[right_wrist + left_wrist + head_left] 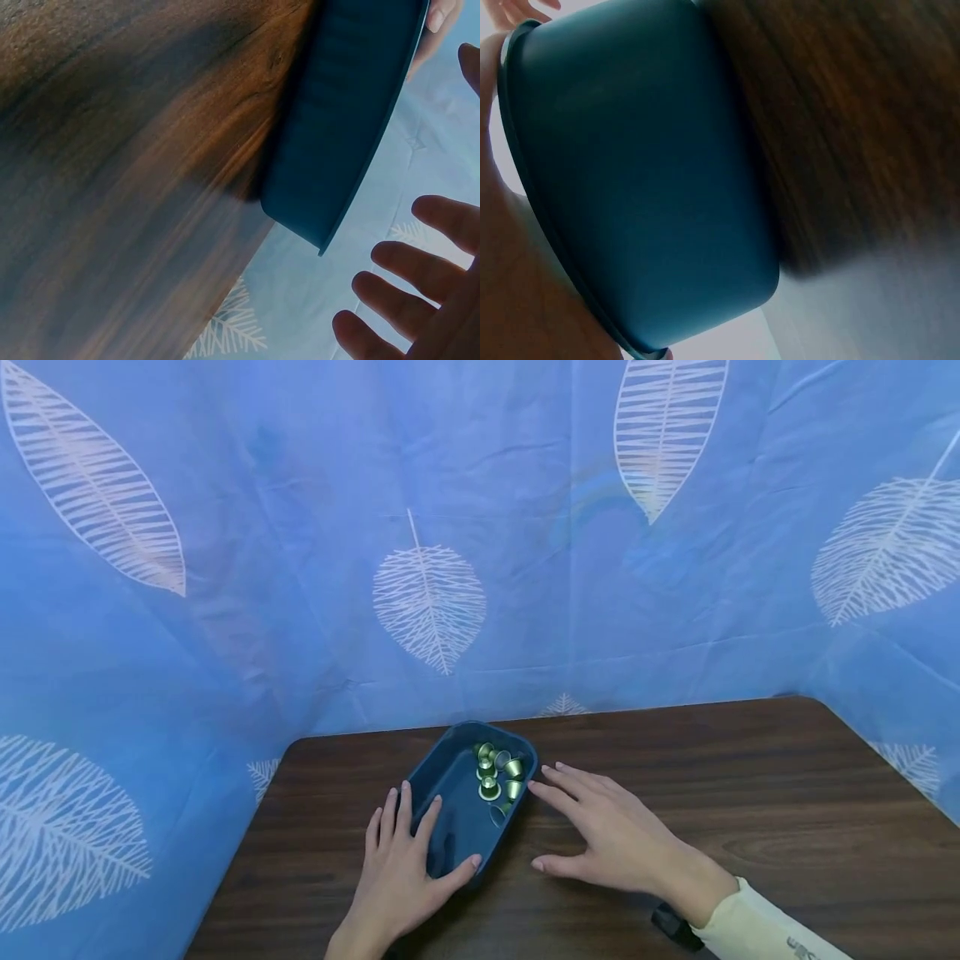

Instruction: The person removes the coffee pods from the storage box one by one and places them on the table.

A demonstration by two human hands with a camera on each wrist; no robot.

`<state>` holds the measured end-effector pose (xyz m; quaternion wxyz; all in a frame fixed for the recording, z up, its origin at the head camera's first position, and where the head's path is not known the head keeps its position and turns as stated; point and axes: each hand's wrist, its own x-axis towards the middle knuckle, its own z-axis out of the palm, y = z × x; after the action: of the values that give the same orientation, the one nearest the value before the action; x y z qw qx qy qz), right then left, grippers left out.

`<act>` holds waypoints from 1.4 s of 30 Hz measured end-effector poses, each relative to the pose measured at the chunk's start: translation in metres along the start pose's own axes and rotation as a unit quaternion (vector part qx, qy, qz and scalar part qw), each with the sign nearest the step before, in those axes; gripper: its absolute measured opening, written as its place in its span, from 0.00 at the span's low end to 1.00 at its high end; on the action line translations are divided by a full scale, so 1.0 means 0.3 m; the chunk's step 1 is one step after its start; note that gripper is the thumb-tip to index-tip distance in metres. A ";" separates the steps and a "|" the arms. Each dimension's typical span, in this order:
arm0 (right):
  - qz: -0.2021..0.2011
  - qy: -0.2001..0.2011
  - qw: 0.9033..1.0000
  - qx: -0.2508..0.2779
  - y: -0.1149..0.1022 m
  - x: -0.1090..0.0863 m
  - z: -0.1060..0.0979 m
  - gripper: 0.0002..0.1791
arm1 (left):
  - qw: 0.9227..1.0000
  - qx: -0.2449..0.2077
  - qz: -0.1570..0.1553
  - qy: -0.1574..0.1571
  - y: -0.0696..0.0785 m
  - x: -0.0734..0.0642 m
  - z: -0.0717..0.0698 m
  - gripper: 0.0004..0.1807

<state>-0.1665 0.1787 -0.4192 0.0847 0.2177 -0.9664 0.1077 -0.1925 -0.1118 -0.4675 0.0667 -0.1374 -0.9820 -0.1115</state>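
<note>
Blue tray (461, 839), partly behind left grip (405, 881) in head view

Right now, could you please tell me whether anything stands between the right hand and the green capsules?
Only the right wall of the blue tray: the right hand is outside, the green capsules inside. Above that wall, nothing visible blocks the way.

I'm seeing a dark teal rounded-rectangular tray (459, 814), shiny green cup-shaped capsules (489, 787) and a dark-brown wood-grained table (720, 777). White leaf motifs (429, 602) are patterning the blue cloth backdrop (525, 618); my cream fabric sleeve (753, 918) is bearing small grey marks (801, 948), perhaps lettering.
</note>
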 end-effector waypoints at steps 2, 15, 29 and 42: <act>0.000 -0.002 1.000 0.001 -0.005 0.010 0.002 0.48 | 1.000 0.004 -0.005 -0.004 -0.005 -0.002 -0.003 0.56; 0.016 0.037 0.998 0.057 -0.030 0.095 -0.019 0.41 | 1.000 0.004 0.006 0.000 -0.010 0.004 -0.005 0.56; -0.057 0.033 0.998 0.013 -0.094 0.239 -0.046 0.23 | 1.000 0.009 0.010 0.010 -0.014 0.000 -0.008 0.59; -0.074 -0.034 0.997 0.014 -0.121 0.327 0.067 0.22 | 0.999 0.002 0.029 0.025 -0.025 -0.003 0.009 0.57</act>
<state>-0.2402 0.1023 -0.4116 0.0560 0.2936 -0.9482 0.1072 -0.1941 -0.1184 -0.4716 0.0943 -0.1631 -0.9758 -0.1107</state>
